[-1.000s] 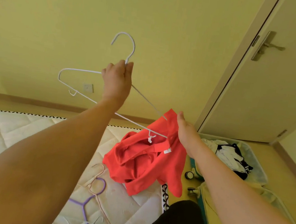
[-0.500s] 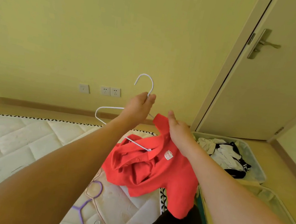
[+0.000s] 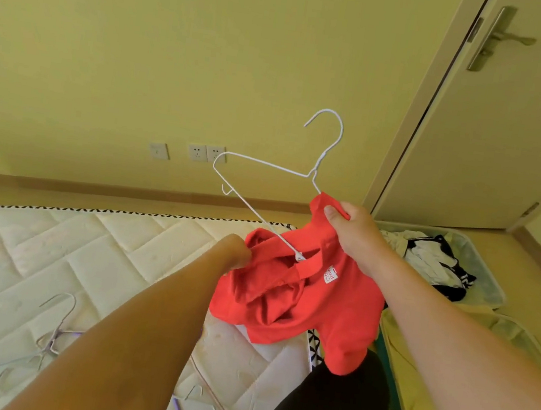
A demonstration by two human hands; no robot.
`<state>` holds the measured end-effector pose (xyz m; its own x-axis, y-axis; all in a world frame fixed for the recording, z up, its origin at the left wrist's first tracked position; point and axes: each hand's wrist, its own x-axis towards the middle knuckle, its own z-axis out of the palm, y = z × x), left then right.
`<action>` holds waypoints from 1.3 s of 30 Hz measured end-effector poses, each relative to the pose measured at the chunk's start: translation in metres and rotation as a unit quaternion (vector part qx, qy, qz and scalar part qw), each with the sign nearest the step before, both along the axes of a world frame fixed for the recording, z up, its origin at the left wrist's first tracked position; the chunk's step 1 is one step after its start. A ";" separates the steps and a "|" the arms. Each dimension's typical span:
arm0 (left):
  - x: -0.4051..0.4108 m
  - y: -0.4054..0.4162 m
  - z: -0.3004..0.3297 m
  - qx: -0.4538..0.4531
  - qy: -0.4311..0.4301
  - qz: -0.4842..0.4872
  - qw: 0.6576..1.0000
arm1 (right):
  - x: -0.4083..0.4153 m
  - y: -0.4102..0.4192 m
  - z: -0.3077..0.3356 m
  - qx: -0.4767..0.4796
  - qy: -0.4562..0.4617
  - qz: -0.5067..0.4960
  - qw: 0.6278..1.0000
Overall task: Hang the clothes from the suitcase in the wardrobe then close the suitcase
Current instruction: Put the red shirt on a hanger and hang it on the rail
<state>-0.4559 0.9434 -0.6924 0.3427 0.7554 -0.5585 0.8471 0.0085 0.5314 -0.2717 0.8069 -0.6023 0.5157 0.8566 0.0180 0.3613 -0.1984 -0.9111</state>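
The mattress occupies the lower left, with spare hangers scattered on it. The open suitcase lies at the right, with clothes still inside. The red shirt is held above the mattress edge, its lower part draped there.

Since a second ago, the white wire hanger has been released by the left hand and its right arm fed into the shirt's neck opening. The insertion is judged half complete; the left shoulder remains bare.

The left hand is now closed on the collar fabric. The right hand is clamped on the shirt's shoulder over the hanger wire. The hands are apart, the shirt spanning between them.
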 end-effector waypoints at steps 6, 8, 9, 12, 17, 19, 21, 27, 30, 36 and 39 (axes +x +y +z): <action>0.003 0.042 0.062 -0.175 -0.380 0.333 0.845 | 0.020 -0.018 -0.003 -0.024 -0.024 0.050 0.998; -0.006 0.047 0.086 -0.223 -0.424 0.382 0.790 | 0.021 -0.023 -0.008 -0.035 -0.024 0.062 0.997; -0.010 0.047 0.095 -0.235 -0.441 0.407 0.765 | 0.020 -0.024 -0.009 -0.040 -0.026 0.064 0.997; -0.013 0.047 0.108 -0.244 -0.414 0.405 0.778 | 0.023 -0.031 -0.006 -0.046 -0.050 0.068 0.995; -0.005 0.027 0.112 -0.243 -0.327 0.337 0.849 | 0.021 -0.035 -0.002 -0.055 0.015 0.051 0.997; 0.005 0.020 0.112 -0.237 -0.315 0.311 0.865 | 0.007 -0.031 0.002 -0.034 0.040 0.043 0.998; 0.014 0.020 0.109 -0.222 -0.316 0.315 0.867 | -0.005 -0.028 0.004 -0.031 0.037 0.026 0.998; 0.000 0.029 0.107 -0.197 -0.229 0.297 0.906 | 0.000 -0.033 0.006 -0.057 0.092 -0.023 0.994; -0.004 0.035 0.107 -0.200 -0.248 0.350 0.881 | 0.005 -0.037 0.012 -0.094 0.076 0.039 0.992; 0.000 0.044 0.113 -0.123 -0.279 0.309 0.901 | 0.016 -0.044 0.020 -0.200 -0.060 0.087 0.974; 0.027 0.026 0.115 0.063 -0.300 0.202 0.930 | 0.008 -0.026 0.013 -0.188 -0.103 0.070 0.974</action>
